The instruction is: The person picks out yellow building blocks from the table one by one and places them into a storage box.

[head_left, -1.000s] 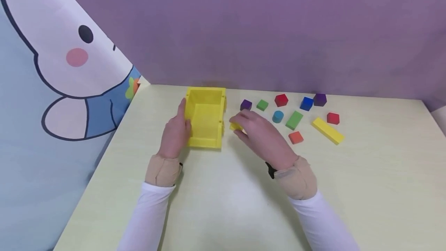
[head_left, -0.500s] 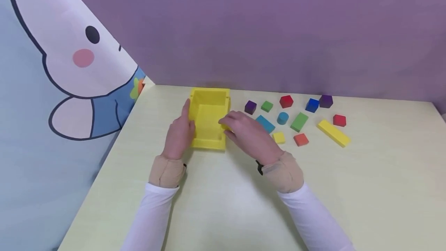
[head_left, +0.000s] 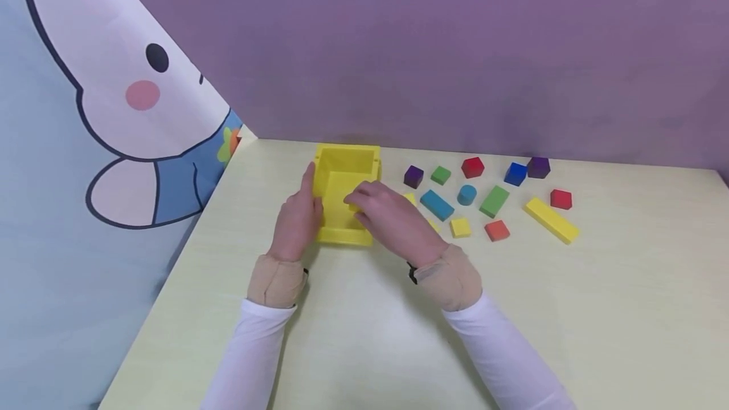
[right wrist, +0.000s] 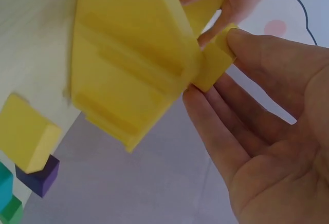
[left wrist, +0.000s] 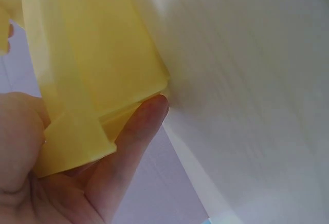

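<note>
A yellow plastic box [head_left: 342, 236], its open top facing up, stands near the back of the table. My left hand [head_left: 293, 225] grips its left wall, with the thumb over the rim and a finger along the outside, as the left wrist view of the box wall [left wrist: 103, 49] shows. My right hand [head_left: 398, 223] reaches over the box's right rim. Between its thumb and fingertips it pinches a small yellow block [right wrist: 216, 62], held over the inside of the box. Most of that block is hidden by the fingers in the head view.
Right of the box lie scattered blocks: purple cubes [head_left: 413, 176], a teal block [head_left: 437, 205], a teal cylinder [head_left: 467, 195], a green block [head_left: 493, 201], red cubes [head_left: 473, 167] and a long yellow bar [head_left: 551, 220]. Behind the table rises a purple wall [head_left: 427, 49].
My right hand has carried the yellow block leftward, from beside the box to over its inside. Yellow and teal blocks it covered now show. My left hand keeps its grip on the box.
</note>
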{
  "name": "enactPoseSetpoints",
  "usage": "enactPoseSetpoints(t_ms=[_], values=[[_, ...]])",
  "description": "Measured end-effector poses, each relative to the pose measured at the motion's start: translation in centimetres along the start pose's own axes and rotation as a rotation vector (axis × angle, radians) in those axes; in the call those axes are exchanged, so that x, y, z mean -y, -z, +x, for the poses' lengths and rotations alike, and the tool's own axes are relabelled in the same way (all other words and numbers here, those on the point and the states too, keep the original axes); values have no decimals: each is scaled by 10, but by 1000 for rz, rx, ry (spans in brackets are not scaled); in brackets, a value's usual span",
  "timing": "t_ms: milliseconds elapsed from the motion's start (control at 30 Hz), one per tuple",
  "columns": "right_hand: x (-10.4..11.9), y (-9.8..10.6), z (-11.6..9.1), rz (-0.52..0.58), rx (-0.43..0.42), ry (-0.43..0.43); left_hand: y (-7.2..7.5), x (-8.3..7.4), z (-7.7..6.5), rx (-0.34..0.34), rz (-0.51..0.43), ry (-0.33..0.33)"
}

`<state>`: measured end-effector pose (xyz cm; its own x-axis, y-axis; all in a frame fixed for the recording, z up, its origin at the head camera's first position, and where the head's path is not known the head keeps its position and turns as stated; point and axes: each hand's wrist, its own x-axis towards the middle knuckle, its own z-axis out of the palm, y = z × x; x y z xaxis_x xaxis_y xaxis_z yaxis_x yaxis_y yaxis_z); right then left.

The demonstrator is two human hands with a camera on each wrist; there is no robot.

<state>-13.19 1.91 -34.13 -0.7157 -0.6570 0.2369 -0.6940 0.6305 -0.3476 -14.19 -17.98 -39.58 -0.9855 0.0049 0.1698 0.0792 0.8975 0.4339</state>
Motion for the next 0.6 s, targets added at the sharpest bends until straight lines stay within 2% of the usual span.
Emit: enactPoseSetpoints(t_ms=[267,600], values=[[-1,-8,8,-76,45,18,0,0,-1,-14,5,-16],[-2,-21,20,-132,66,81,0,-1,-1,-32,2,-34]])
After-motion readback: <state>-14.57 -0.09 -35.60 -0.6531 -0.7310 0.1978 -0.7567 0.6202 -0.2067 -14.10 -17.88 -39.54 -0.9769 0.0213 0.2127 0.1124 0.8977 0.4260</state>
